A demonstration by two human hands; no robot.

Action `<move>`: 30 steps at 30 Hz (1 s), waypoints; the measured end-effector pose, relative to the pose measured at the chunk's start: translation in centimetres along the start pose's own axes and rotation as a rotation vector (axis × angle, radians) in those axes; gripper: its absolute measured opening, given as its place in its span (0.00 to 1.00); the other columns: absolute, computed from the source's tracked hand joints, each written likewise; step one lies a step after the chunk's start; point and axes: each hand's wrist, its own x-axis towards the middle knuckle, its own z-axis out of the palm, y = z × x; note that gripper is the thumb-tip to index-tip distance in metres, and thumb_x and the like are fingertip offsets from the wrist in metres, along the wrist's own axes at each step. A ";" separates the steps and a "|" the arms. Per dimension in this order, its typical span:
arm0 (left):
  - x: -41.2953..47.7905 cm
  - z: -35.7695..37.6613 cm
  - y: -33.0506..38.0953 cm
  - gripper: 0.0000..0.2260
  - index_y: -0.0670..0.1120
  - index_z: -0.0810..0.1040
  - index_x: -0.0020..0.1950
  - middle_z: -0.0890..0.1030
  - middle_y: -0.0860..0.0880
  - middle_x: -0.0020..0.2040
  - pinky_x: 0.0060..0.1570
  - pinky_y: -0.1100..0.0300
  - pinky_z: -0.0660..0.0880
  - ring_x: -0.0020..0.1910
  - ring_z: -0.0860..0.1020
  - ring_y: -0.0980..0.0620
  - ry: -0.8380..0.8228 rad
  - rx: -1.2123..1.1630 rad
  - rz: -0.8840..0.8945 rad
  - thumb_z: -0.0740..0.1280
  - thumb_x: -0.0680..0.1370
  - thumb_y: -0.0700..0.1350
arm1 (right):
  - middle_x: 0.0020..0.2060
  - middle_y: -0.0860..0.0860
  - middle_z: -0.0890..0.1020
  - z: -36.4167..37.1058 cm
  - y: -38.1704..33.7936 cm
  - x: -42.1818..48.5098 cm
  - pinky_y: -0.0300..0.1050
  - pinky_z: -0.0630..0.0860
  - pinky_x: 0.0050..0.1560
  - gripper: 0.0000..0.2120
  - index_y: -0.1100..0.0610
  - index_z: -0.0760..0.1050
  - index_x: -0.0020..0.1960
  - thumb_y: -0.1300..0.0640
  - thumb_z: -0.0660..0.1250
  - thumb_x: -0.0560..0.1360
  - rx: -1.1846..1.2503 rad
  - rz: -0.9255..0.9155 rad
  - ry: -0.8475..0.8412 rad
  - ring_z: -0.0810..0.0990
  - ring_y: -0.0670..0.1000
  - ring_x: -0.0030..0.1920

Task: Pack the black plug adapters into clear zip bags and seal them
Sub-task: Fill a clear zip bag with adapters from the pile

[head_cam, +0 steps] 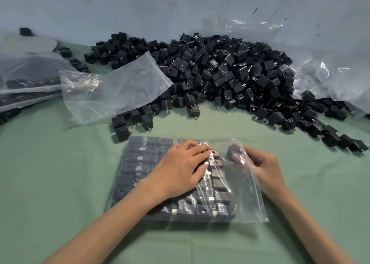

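Head view: one clear zip bag (250, 201), packed with neat rows of black plug adapters (132, 166); left grip (180, 168) presses flat-fingered, right grip (264, 164) pinches one adapter (233, 153).

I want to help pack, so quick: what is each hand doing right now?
Left hand: open, pressing flat on the filled zip bag.
Right hand: grips a black adapter at the bag's open end.

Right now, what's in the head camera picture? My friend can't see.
A person's left hand presses flat on a clear bag of black plugs while the right hand holds one plug at its open end. A heap of plugs lies behind.
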 end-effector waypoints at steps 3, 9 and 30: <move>0.0 0.0 0.0 0.20 0.49 0.70 0.72 0.71 0.56 0.70 0.59 0.59 0.60 0.65 0.64 0.56 0.003 0.011 0.003 0.55 0.82 0.51 | 0.42 0.51 0.86 0.5 0.2 -0.5 0.44 0.82 0.40 0.11 0.52 0.84 0.50 0.53 0.72 0.68 0.267 0.183 -0.058 0.85 0.51 0.43; 0.0 0.1 0.1 0.20 0.49 0.70 0.71 0.72 0.56 0.70 0.58 0.59 0.61 0.64 0.65 0.55 0.008 0.005 0.006 0.54 0.81 0.52 | 0.50 0.49 0.85 1.4 1.0 0.1 0.43 0.81 0.47 0.17 0.53 0.80 0.60 0.57 0.72 0.71 0.235 0.178 -0.018 0.84 0.48 0.49; 0.0 0.1 -0.5 0.20 0.51 0.66 0.74 0.67 0.58 0.72 0.62 0.60 0.56 0.67 0.60 0.58 -0.034 -0.059 0.002 0.56 0.82 0.51 | 0.41 0.47 0.85 2.7 1.6 0.8 0.40 0.78 0.38 0.10 0.48 0.81 0.52 0.58 0.73 0.73 -0.210 -0.109 0.187 0.81 0.41 0.39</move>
